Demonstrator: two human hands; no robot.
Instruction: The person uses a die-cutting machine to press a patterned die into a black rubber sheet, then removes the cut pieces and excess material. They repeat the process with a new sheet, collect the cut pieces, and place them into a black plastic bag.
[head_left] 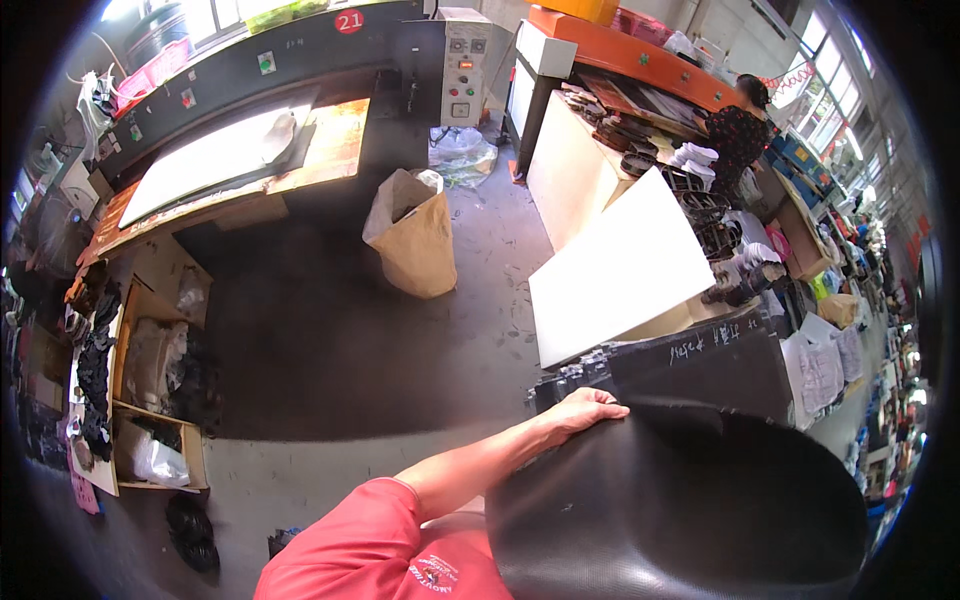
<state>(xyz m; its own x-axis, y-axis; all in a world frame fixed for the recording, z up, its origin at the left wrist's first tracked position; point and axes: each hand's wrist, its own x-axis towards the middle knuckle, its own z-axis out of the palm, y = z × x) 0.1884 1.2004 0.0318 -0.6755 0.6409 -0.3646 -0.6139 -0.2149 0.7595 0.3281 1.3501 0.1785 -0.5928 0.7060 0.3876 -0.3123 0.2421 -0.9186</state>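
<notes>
From where I stand, the left hand [585, 413] has a closed pinch grip, thumb and bent fingers shut together on the upper edge of a big black sheet [680, 500]. The right hand is out of sight, perhaps behind that sheet, so I can't tell what its grip is doing.

The sheet sits low and to the right in front of the person, bowed rather than flat, its far side curving round in a broad lip. It looks limp enough, to my eye, to buckle from a single pinch; a second hold well along the same edge would spread the load and keep a crease from setting under the fingers. Turning it slowly, with the bend kept wide, seems wiser than a tug.

Just beyond the hand lies a dark stack [700, 365] with pale handwriting on it and ragged bits at its left corner. The sheet overlaps it in view; whether they touch I can't say. I'd lift clear of those bits so nothing snags.

Behind that, a white board [620, 270] lies aslant, its corner worth minding. Farther off stand a brown paper sack [412, 235] on the floor and, to the left, a scuffed wooden tabletop [343, 140].
</notes>
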